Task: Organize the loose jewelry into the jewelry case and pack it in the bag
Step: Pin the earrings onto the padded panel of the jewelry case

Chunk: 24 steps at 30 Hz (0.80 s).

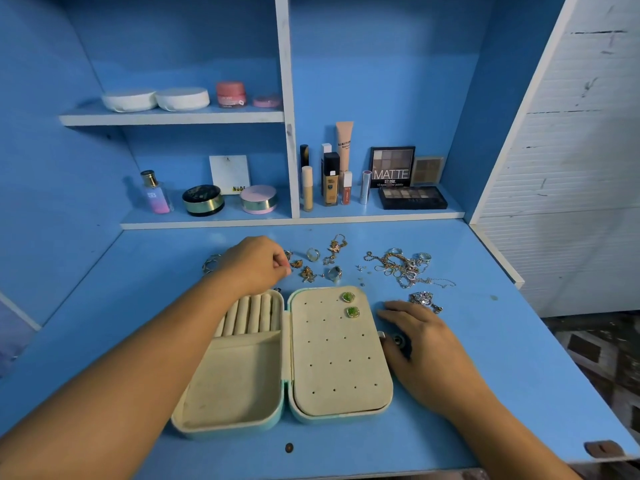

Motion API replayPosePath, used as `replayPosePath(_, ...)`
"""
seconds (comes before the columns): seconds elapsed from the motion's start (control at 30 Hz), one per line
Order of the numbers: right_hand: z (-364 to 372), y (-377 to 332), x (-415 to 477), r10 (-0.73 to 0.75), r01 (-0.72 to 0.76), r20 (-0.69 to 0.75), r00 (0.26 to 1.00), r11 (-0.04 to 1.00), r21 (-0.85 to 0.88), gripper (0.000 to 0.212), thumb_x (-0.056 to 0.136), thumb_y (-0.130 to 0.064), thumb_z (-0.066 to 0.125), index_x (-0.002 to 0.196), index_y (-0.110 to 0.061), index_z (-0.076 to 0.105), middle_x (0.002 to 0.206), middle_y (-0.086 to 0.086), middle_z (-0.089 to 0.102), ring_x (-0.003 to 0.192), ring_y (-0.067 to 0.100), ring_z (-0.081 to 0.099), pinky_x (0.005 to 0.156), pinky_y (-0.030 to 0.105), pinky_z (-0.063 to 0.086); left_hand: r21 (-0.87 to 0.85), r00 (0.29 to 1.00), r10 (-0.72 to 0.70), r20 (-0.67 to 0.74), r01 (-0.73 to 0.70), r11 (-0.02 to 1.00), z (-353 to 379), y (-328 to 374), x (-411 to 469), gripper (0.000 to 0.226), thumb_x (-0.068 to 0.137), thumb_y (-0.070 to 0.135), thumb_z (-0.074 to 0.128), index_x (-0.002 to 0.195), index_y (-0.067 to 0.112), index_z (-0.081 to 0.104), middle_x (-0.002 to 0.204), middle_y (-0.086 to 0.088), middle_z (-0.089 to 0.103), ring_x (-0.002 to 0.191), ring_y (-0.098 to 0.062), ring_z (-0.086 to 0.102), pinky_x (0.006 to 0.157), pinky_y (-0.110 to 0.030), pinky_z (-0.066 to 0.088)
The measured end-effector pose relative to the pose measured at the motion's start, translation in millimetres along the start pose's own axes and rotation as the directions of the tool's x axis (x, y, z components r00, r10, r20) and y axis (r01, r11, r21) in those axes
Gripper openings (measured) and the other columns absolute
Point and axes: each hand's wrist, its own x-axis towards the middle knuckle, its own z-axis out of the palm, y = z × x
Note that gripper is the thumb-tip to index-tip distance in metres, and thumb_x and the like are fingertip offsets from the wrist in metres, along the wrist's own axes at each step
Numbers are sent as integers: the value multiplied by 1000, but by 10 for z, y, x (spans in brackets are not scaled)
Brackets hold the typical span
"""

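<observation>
Left hand [256, 265] curls its fingertips at a gold earring [297, 264] just beyond the open jewelry case [228, 386]; actual grip unclear. Right hand [422, 344] lies flat beside the case, likely steadying it.

Cosmetics on painted blue shelves [291, 98] above a blue desk [485, 358].
White round compacts [182, 98] and a pink jar [231, 94] sit on the upper shelf [173, 117]; below, a black MATTE eyeshadow palette [392, 167] stands behind a flat black palette [412, 197].

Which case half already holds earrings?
The right half, the flat panel with holes: two green earrings sit near its top. The left half shows none.
</observation>
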Motion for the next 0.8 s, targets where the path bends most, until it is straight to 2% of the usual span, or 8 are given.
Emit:
replayPosePath(0.13,1,6,2,0,0,-6,1000,1000,-4,41,83,-34,54,118,-18,66,127,-7,59,119,10,50,99,13,26,-169,994,105,8,-102,980,-33,124,-139,7,93,30,63,88,30,68,101,8,63,102,-14,56,94,-38,47)
replayPosePath(0.2,5,1,5,-2,2,-8,1000,1000,2,44,81,-36,50,117,-17,66,126,-6,59,118,11,51,100,14,27,-189,982,181,56,-167,968,-12,240,-292,9,93,35,61,86,40,64,106,12,57,112,-12,45,99,-39,39)
replayPosePath(0.27,7,0,7,-3,3,-6,1000,1000,0,44,81,-36,50,116,-17,67,126,-6,59,118,12,52,100,15,28,-177,972,217,86,-199,964,64,347,-416,10,93,39,59,84,42,63,109,16,52,118,-12,36,104,-40,32)
replayPosePath(0.33,7,4,5,-2,2,-8,1000,1000,-2,43,81,-36,50,116,-17,67,125,-6,60,118,12,52,99,16,29,-158,973,221,72,-208,965,155,423,-478,9,94,40,58,86,40,63,114,18,49,122,-12,32,104,-36,26)
replayPosePath(0.4,4,2,3,1,-1,-8,1000,1000,-2,44,81,-37,50,116,-17,67,125,-5,60,118,13,52,99,16,30,-112,978,204,50,-197,974,207,461,-497,10,95,39,57,88,38,65,128,18,44,128,-12,27,100,-30,19)
replayPosePath(0.5,-2,-4,7,0,0,-1,1000,1000,-5,45,81,-38,48,118,-18,66,127,-6,58,120,11,50,100,14,27,-51,983,174,62,-171,984,239,452,-488,14,96,39,54,89,36,66,147,17,32,135,-13,17,104,-35,16)
replayPosePath(0.67,-1,3,5,-1,1,6,1000,1000,-3,46,81,-39,47,119,-19,65,128,-8,57,121,10,48,100,13,25,-34,987,140,75,-138,990,253,489,-489,19,96,39,53,87,31,67,152,16,27,138,-15,13,109,-41,15)
replayPosePath(0.8,-7,6,9,2,-2,9,1000,1000,2,48,81,-40,47,120,-19,64,129,-7,57,122,11,48,101,14,25,-40,985,134,111,-130,991,263,513,-487,23,97,40,50,77,35,59,153,16,24,138,-14,10,107,-41,15)
